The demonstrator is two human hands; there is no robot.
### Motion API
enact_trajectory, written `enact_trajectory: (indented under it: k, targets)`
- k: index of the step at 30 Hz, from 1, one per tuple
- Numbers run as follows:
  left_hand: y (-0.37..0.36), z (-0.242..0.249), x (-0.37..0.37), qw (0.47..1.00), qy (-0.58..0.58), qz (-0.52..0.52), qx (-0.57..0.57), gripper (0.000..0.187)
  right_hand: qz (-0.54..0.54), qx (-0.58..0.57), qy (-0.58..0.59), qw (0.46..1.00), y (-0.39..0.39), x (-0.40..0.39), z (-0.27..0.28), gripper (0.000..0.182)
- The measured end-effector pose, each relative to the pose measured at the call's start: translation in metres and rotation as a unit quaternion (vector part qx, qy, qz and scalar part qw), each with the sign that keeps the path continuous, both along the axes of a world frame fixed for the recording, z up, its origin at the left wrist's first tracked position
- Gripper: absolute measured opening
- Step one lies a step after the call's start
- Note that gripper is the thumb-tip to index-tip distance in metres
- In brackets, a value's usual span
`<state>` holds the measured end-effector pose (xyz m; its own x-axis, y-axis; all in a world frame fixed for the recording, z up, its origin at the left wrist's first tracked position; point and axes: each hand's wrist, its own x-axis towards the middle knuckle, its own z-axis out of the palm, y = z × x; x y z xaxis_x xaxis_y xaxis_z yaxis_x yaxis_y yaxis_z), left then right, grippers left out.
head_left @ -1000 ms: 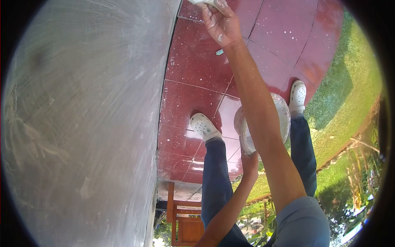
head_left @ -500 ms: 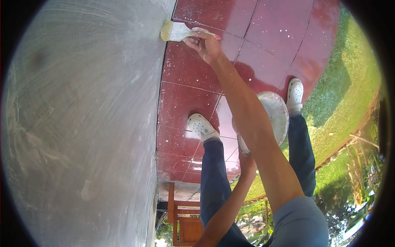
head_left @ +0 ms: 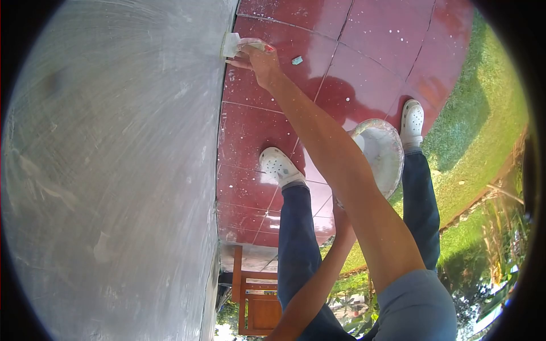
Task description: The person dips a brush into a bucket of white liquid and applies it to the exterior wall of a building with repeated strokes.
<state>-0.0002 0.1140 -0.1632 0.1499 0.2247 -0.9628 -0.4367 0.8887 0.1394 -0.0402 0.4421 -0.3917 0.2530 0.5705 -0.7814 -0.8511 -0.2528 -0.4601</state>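
Note:
My right hand (head_left: 260,61) is closed around a paintbrush (head_left: 232,45), whose bristle end meets the grey wall (head_left: 142,142) near its base. The brush handle has a red tip. Below my right forearm, my left hand (head_left: 340,215) is at the lower rim of a round, pale-smeared bucket (head_left: 389,156) and holds it; its fingers are mostly hidden. Whitish material coats the inside of the bucket, which the right forearm partly covers.
Red floor tiles (head_left: 250,133) carry white spots and a small pale-green piece (head_left: 297,60). Two white clogs (head_left: 278,165) stand on them. Grass (head_left: 455,142) borders the tiles at right. A wooden chair (head_left: 264,315) is at the bottom.
My right hand and the brush have moved left, closer against the wall. The bucket has shifted slightly up and right in view. The pale-green piece now shows on the tiles.

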Motion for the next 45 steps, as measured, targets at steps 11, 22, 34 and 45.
enact_trajectory:
  k: [11,22,34,45]
  targets:
    - [-0.05,-0.015,-0.023,0.943,-0.011,-0.331,0.014,0.041,-0.008,-0.055,0.069,0.996,-0.057,-0.055,0.028,0.017]
    - [-0.059,-0.017,-0.01,0.934,0.066,-0.35,0.008,0.03,-0.01,0.227,0.083,0.97,-0.075,-0.038,0.251,0.017]
    - [-0.049,0.014,-0.029,0.746,0.227,-0.592,0.203,0.025,-0.064,0.012,0.111,0.992,-0.079,-0.048,0.074,0.019]
    - [-0.026,0.006,0.01,0.966,0.202,-0.161,0.013,0.041,0.049,0.302,0.011,0.952,-0.074,-0.036,0.27,0.014]
